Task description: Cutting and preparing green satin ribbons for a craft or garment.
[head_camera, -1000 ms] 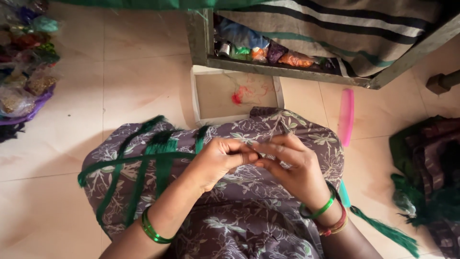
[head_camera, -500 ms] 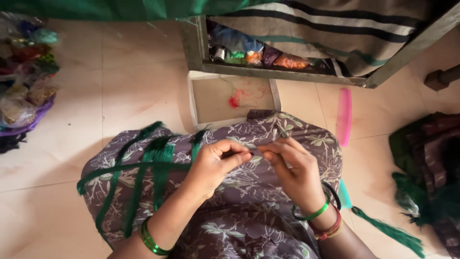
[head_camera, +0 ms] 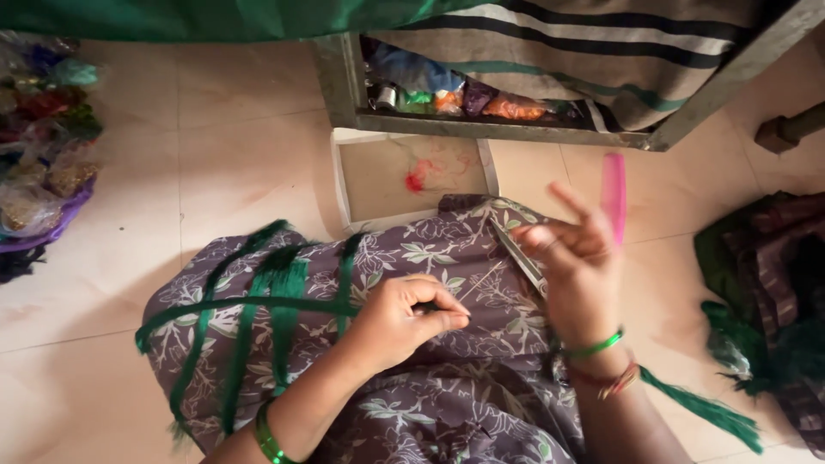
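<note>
The left hand (head_camera: 404, 320) rests on the lap, over the purple floral fabric (head_camera: 447, 404), with thumb and forefinger pinched together on something small and dark at their tips; what it is cannot be made out. A faint pale thread (head_camera: 483, 281) seems to run from that pinch up and to the right, toward the right hand (head_camera: 574, 258). The right hand is lifted, its fingers spread and partly curled, thumb and forefinger close together; whether they grip the thread cannot be told.

Just left of the left hand, green ribbon strands (head_camera: 258, 318) lie crossed over the fabric. A green bangle (head_camera: 268, 438) sits on the left wrist, and a green bangle with a red one (head_camera: 601, 361) on the right wrist. Beyond the right hand's fingers a pink comb (head_camera: 614, 193) lies on the tiled floor (head_camera: 223, 163). Ahead of both hands sits a shallow white tray (head_camera: 342, 185) holding a scrap of red thread (head_camera: 416, 180). A green tassel (head_camera: 700, 408) trails below the right wrist.
</note>
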